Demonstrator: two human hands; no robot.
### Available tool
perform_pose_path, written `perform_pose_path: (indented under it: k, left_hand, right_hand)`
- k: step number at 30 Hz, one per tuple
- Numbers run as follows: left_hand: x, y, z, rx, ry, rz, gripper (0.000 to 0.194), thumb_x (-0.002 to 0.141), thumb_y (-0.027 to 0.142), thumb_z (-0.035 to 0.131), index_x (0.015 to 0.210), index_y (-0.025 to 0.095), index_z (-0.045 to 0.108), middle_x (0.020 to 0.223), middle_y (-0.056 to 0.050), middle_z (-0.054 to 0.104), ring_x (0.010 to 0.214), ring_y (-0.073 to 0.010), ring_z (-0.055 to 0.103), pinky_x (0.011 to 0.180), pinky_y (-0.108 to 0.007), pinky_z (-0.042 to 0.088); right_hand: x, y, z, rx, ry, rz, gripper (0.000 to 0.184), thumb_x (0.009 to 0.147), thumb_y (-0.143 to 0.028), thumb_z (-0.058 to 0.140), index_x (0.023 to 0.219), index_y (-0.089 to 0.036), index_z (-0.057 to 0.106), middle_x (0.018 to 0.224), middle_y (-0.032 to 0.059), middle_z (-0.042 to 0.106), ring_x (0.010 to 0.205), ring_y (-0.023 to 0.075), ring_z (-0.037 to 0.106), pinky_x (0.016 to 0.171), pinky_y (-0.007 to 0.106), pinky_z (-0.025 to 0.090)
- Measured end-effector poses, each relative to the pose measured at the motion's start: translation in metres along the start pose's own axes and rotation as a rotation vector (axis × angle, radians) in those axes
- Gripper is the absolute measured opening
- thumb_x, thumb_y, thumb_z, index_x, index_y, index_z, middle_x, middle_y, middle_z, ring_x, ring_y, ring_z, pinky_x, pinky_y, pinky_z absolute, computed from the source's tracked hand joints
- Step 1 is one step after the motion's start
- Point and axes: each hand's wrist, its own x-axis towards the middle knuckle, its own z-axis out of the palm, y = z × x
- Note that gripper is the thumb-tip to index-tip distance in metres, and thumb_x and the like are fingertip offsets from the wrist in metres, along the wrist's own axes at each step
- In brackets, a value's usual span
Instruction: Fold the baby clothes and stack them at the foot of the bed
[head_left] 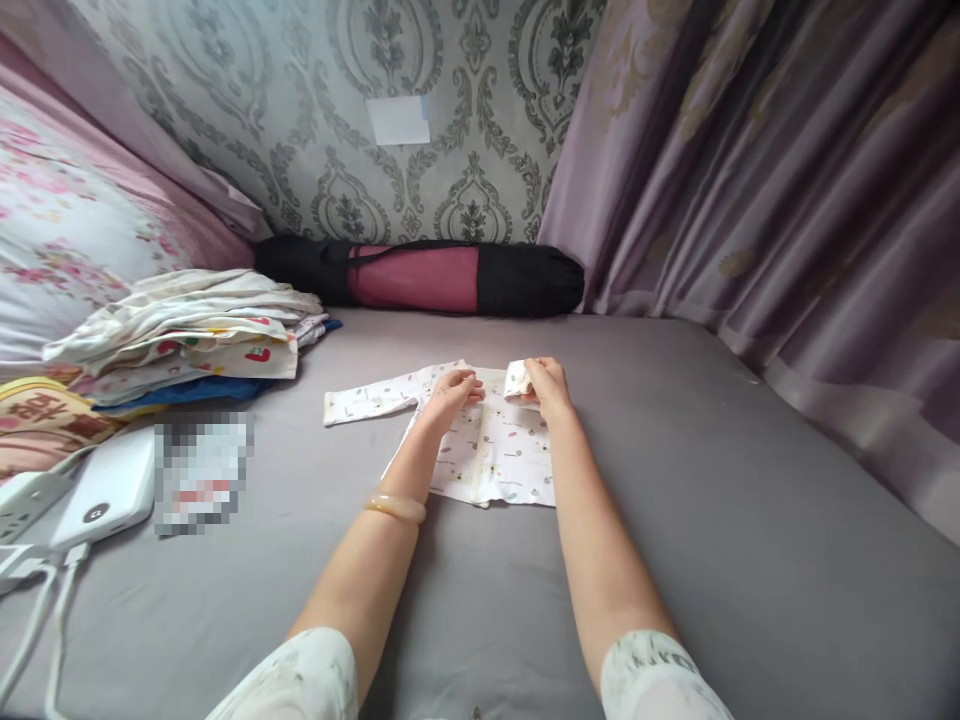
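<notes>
- Nearest, the wearer's pale patterned short sleeves (315,670) are seen, short of the small long-sleeved shirt (457,460).
- White cables (64,620) are run to the near left of the shirt; one is plugged into a white power bank (112,485), beside which a white power strip (22,510) is cut off by the picture's edge.
- A pale bangle (395,508) is worn on the left forearm, just short of the shirt.
- Left of the shirt, an object blurred by pixels (202,470) cannot be identified.
- The shirt, white with small prints, is spread on the grey sheet (712,500), its hem turned to the near side and one sleeve stretched out leftward.
- The left hand (454,393) is held over the shirt's upper left part, fingers curled close together; whether cloth is gripped cannot be told.
- At the shirt's upper right, the other sleeve's end (517,378) is pinched between the right hand's (551,385) thumb and fingers.
- Farther left of the shirt, clothes (187,330) are piled.
- Beyond the shirt, a long black-and-dark-pink bag (416,278) is laid lengthwise below damask wallpaper (285,100); purple curtains (750,150) are hung to its far right.
</notes>
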Motion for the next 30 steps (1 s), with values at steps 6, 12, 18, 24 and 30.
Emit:
perform_pose_path:
  k: [6,12,18,24,30]
  left_hand:
    - [-0.002,-0.003,0.002,-0.041,-0.030,-0.021,0.032,0.095,0.036,0.055,0.115,0.011,0.055,0.097,-0.013,0.068,0.084,-0.0141,0.069,0.083,-0.028,0.055]
    - [-0.006,0.002,0.003,0.088,0.030,-0.010,0.049,0.097,0.043,0.047,0.138,0.017,0.044,0.117,-0.013,0.062,0.092,-0.0180,0.068,0.079,-0.028,0.056]
    - [-0.004,-0.001,0.003,0.179,-0.005,0.064,0.042,0.090,0.026,0.054,0.130,0.016,0.055,0.096,-0.007,0.065,0.078,-0.0141,0.064,0.076,-0.027,0.055]
    - [0.007,-0.011,-0.001,0.319,0.008,0.097,0.035,0.084,0.024,0.056,0.115,0.013,0.068,0.073,-0.002,0.062,0.060,-0.0124,0.057,0.066,-0.026,0.052]
    - [0.008,-0.010,-0.004,0.419,0.114,0.310,0.032,0.077,0.021,0.052,0.099,0.015,0.075,0.083,-0.003,0.070,0.074,-0.0151,0.060,0.075,-0.025,0.048]
  right_hand:
    - [-0.005,0.014,0.023,-0.173,-0.010,-0.080,0.013,0.079,-0.029,0.063,0.085,-0.023,0.053,0.062,-0.0037,0.061,0.051,0.0131,0.061,0.039,0.020,0.048]
    - [-0.008,0.017,0.032,-0.183,-0.168,-0.061,0.034,0.088,-0.054,0.055,0.087,-0.020,0.059,0.083,0.0042,0.069,0.065,0.0151,0.067,0.045,0.021,0.051]
    - [-0.006,-0.009,0.001,-0.020,-0.092,-0.019,0.041,0.094,-0.054,0.047,0.081,-0.018,0.061,0.084,0.0079,0.071,0.065,0.0147,0.068,0.049,0.021,0.052]
    - [0.009,-0.012,-0.047,-0.018,0.118,-0.066,0.040,0.099,-0.045,0.035,0.088,-0.017,0.062,0.100,0.0115,0.072,0.084,0.0167,0.070,0.066,0.025,0.055]
    - [0.013,0.014,-0.044,-0.706,0.113,-0.240,0.030,0.093,-0.023,0.041,0.108,-0.018,0.067,0.114,0.0120,0.069,0.112,0.0218,0.062,0.096,0.033,0.047]
